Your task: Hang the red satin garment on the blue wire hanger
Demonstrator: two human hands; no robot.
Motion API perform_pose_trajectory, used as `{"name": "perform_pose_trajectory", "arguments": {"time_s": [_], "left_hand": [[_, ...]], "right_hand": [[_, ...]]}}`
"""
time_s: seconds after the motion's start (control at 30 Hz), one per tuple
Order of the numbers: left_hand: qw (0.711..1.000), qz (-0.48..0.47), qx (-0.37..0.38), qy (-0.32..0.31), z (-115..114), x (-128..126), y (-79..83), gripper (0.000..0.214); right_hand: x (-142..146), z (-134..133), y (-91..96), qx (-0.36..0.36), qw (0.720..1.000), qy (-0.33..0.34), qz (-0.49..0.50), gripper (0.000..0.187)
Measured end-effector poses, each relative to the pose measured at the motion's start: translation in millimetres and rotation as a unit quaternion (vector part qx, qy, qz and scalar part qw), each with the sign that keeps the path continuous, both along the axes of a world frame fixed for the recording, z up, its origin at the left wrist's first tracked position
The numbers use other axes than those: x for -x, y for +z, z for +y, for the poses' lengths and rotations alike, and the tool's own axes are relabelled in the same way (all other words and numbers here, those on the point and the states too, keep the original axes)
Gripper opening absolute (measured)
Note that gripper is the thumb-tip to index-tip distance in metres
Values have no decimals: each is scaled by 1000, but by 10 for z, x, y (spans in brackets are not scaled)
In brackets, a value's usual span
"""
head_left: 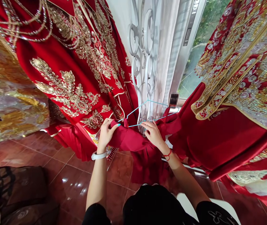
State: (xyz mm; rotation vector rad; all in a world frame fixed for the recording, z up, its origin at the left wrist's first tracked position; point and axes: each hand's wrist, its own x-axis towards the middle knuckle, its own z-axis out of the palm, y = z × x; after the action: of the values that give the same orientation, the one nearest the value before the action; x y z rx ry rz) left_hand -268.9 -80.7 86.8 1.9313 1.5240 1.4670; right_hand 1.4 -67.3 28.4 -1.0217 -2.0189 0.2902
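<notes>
Just below the middle of the frame, the left hand (106, 131) is closed on a bunched fold of a plain red garment (130, 141), thumb and fingers pinching the cloth where it meets the left end of a pale blue wire hanger (137, 108). The right hand (153, 134) sits just beside it to the right, fingers curled down onto the hanger's lower bar and the red cloth under it. I cannot tell how firmly it grips. The garment hangs from both hands toward the tiled floor (65, 175).

The hanger's top rises in front of a white scrolled window grille (143, 47) in the upper middle. Whether its hook catches the grille is too fine to see.

A white wristband (99, 155) circles the left wrist and a red cord bracelet (168, 154) the right. A red gown with gold embroidery (77, 62) fills the upper left, and another embroidered red robe (241, 78) fills the right. A brown bag (18, 193) lies at the lower left.
</notes>
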Motion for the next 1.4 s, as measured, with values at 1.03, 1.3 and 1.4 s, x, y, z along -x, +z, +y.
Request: {"name": "perform_pose_trajectory", "arguments": {"time_s": [1.03,1.3,1.4], "left_hand": [[983,170,-26,69,331,-474,-102,38],[986,156,-51,38,486,-388,-132,34],[984,169,-48,39,508,-371,-118,32]], "right_hand": [[-283,-12,176,-32,992,-53,106,48],[-1552,577,-58,38,921,-330,205,37],[-1690,688,-37,60,939,-304,149,29]]}}
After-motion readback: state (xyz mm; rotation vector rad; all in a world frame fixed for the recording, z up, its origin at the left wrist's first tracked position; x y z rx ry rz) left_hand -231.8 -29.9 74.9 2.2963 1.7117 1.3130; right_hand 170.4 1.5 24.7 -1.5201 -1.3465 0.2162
